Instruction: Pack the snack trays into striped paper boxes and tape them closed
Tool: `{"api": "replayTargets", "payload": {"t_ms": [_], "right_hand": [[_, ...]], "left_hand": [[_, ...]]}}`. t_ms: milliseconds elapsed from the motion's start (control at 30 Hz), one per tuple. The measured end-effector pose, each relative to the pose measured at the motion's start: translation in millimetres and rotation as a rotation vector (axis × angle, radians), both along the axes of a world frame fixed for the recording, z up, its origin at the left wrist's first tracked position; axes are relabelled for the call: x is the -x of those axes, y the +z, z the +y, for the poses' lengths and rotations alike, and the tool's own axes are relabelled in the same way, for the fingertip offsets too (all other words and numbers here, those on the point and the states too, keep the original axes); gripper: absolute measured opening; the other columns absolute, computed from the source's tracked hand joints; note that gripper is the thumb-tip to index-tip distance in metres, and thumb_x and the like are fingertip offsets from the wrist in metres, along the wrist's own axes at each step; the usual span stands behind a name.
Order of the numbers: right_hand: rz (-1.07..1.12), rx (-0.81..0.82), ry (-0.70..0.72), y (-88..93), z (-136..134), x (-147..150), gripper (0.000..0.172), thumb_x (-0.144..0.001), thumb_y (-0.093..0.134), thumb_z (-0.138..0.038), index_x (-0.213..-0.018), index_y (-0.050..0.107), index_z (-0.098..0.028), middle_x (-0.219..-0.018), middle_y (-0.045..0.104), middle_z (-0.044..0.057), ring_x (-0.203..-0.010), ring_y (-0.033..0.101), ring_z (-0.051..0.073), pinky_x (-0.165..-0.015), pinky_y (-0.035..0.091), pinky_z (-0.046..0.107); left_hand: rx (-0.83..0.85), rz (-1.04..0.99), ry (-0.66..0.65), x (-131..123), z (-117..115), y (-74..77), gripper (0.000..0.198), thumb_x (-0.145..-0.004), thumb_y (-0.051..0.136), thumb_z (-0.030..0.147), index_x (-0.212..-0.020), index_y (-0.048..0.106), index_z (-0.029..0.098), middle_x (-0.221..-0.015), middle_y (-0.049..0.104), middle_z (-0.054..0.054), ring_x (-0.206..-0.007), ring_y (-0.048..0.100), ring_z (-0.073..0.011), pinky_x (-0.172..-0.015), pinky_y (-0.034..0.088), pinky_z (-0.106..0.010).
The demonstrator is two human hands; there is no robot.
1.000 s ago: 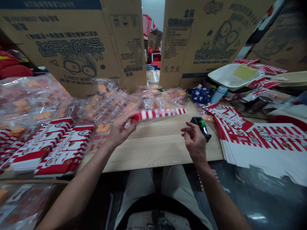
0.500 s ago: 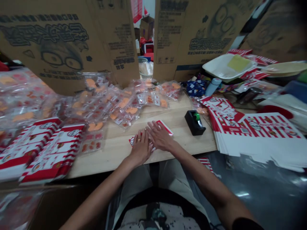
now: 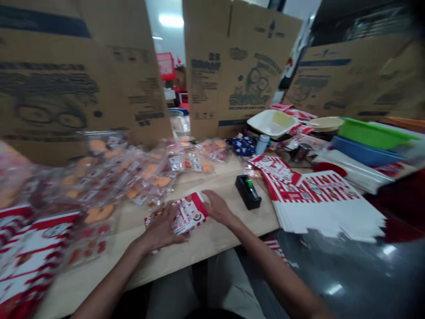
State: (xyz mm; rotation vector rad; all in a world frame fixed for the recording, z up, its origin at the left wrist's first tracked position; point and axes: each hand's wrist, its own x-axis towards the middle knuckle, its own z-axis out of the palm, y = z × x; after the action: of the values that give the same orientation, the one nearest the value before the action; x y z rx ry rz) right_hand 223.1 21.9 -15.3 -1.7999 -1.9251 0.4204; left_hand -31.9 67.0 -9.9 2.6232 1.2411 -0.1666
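Red-and-white carton (image 3: 189,215): on the table (image 3: 212,239), left of the tape dispenser (image 3: 248,193).
Left hand (image 3: 162,229): spread apart over the carton's end farther from the dispenser.
Right hand (image 3: 218,207): touching the end nearer the dispenser; clamped or not, I cannot tell.
Carton blanks (image 3: 323,215): right of the dispenser.

L hand (image 3: 162,226) + R hand (image 3: 216,206) now at opp. ends of box (image 3: 189,215), prev. side by side on it, more of box showing, view swung R, more of green tub (image 3: 375,134) visible
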Motion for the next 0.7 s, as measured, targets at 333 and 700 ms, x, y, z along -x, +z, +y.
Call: {"api": "replayTargets", "payload": {"t_ms": [333, 700], "right_hand": [[-0.192, 0.043, -0.106, 12.5, 144.1, -15.4, 0.080, -0.069, 0.072, -0.006, -0.146, 0.052, -0.014, -0.146, 0.052, 0.026, -0.141, 0.042, 0.044, -0.113, 0.034, 0.059], [-0.187, 0.052, -0.093, 25.3, 154.4, -14.4, 0.072, -0.074, 0.064, -0.004, -0.145, 0.055, -0.018, -0.112, 0.072, 0.020, -0.097, 0.069, 0.033, -0.086, 0.049, 0.043]], "left_hand": [[0.013, -0.127, -0.019, 11.1, -11.1, -25.4, 0.102, -0.077, 0.069, 0.062, -0.162, 0.024, 0.028, -0.167, 0.022, -0.018, -0.152, 0.019, -0.0496, -0.120, 0.019, -0.065], [0.179, -0.126, -0.085, 48.1, 13.9, -12.1, 0.103, -0.073, 0.075, 0.065, -0.160, 0.029, 0.032, -0.171, 0.005, -0.015, -0.156, 0.006, -0.0446, -0.123, 0.014, -0.064]]}}
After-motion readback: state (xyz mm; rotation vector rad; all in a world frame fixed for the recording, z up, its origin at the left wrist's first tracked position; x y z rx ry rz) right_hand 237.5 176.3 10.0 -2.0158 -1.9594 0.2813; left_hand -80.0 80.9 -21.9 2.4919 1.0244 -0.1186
